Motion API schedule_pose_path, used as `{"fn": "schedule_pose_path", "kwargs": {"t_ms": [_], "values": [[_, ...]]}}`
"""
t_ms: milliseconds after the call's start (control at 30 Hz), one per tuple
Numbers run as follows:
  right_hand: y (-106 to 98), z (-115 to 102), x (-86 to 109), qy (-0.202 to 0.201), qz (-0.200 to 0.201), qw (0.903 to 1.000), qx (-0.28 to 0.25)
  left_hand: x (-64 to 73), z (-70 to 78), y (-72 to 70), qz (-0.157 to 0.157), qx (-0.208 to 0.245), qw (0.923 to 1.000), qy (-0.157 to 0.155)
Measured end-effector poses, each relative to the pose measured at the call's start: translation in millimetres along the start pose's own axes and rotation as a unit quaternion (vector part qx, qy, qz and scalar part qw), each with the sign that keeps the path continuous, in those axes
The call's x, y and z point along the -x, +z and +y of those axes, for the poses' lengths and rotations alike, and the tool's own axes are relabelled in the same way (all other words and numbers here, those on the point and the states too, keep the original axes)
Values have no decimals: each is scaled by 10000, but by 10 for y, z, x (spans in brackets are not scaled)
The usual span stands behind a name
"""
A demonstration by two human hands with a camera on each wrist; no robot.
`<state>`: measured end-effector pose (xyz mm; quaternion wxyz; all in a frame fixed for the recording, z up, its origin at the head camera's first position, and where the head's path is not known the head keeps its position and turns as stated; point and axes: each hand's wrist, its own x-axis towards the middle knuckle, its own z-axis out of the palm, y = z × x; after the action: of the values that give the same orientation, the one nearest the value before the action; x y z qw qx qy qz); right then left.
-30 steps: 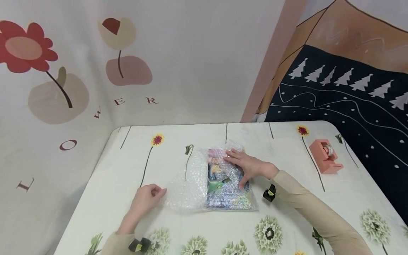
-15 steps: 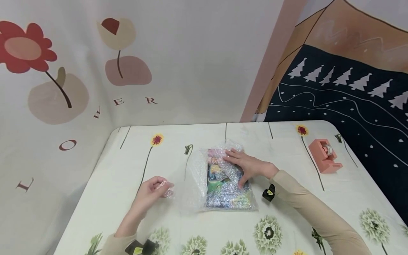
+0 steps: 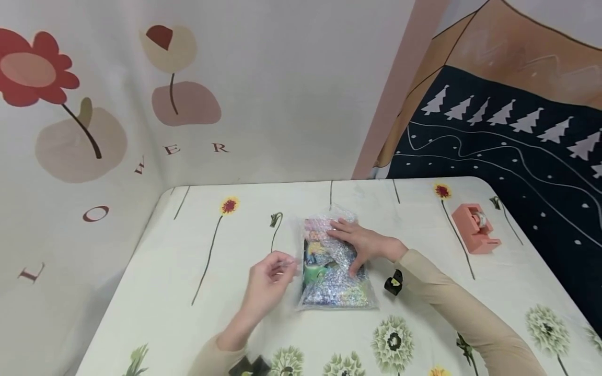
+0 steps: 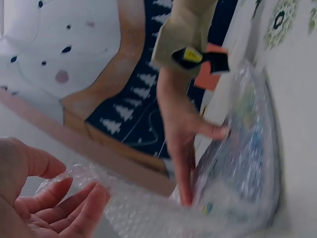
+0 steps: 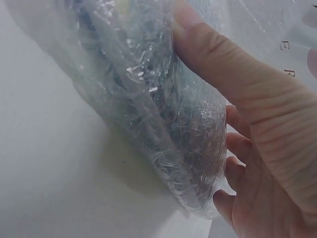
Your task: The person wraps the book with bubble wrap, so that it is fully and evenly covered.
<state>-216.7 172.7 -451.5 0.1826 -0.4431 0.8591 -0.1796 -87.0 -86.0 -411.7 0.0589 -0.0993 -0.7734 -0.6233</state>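
A flat, colourful picture-covered book (image 3: 316, 261) lies on the table inside clear bubble wrap (image 3: 345, 300). My left hand (image 3: 267, 282) is at the book's left side, pinching the loose end of the wrap between thumb and fingers. In the left wrist view this bubble wrap (image 4: 141, 213) stretches from the fingertips toward the book, raised off the table. Spread over the upper right of the wrapped book is my right hand (image 3: 367, 245), its fingers fairly straight and pressing on it. The right wrist view has the right thumb (image 5: 213, 49) on top of the wrap, with the fingers at its edge.
A pink tape dispenser (image 3: 475, 228) with a roll of tape stands at the right back of the table. The flower-print tablecloth (image 3: 207, 324) covers the table. A printed curtain (image 3: 282, 94) hangs behind the far edge.
My left hand has moved right toward the book, bringing the loose end of the bubble wrap up and over with it. The right hand has stayed on the book.
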Motion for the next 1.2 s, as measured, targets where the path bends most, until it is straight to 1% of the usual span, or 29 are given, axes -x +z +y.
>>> {"fn": "schedule_pose_path", "kwargs": {"t_ms": [33, 100, 167, 200, 267, 333, 433, 500, 533, 600, 667, 733, 800, 867, 900, 967, 1033, 1133, 1200], "values": [[0, 1, -2, -13, 17, 10000, 26, -8, 7, 80, -25, -120, 9996, 259], [9, 11, -11, -46, 76, 9999, 100, -22, 10, 245, -69, -386, 9959, 816], [17, 12, -18, -83, 154, 9997, 150, -29, 5, 403, -112, -717, 9884, 1333], [20, 15, -21, -86, 170, 9997, 171, -29, 1, 479, -110, -906, 9833, 1574], [26, 15, -28, -101, 212, 9995, 234, -28, -23, 619, -73, -1388, 9698, 2002], [25, 6, -30, -79, 216, 9993, 293, -22, -45, 737, 8, -1920, 9526, 2360], [30, 11, -35, -64, 211, 9987, 470, -4, -91, 878, 125, -2619, 9269, 2685], [30, 16, -35, -60, 229, 9977, 637, 11, -109, 956, 148, -2940, 9141, 2789], [24, 13, -34, -62, 239, 9972, 700, 21, -118, 991, 161, -3081, 9090, 2802], [9, 6, -35, -63, 247, 9963, 826, 42, -126, 1056, 143, -3411, 8982, 2769], [-11, -3, -41, -69, 229, 9956, 905, 66, -126, 1114, 54, -3762, 8856, 2724], [-37, -14, -58, -46, 147, 9953, 960, 95, -124, 1169, 15, -4149, 8679, 2733], [-68, -27, -81, -9, 86, 9944, 1052, 120, -124, 1222, -6, -4517, 8470, 2803], [-103, -47, -104, 40, 46, 9939, 1103, 135, -133, 1272, 83, -4831, 8249, 2934], [-121, -57, -111, 64, 24, 9938, 1108, 140, -140, 1298, 124, -4974, 8150, 2970], [-154, -79, -117, 71, 35, 9939, 1097, 146, -152, 1344, 111, -5228, 7989, 2972], [-175, -90, -117, 49, 34, 9947, 1024, 151, -166, 1387, 0, -5439, 7876, 2897], [-191, -86, -113, 14, 16, 9959, 903, 161, -179, 1445, -261, -5681, 7776, 2681], [-195, -73, -110, -21, -13, 9967, 811, 170, -185, 1482, -420, -5867, 7680, 2534]]}}
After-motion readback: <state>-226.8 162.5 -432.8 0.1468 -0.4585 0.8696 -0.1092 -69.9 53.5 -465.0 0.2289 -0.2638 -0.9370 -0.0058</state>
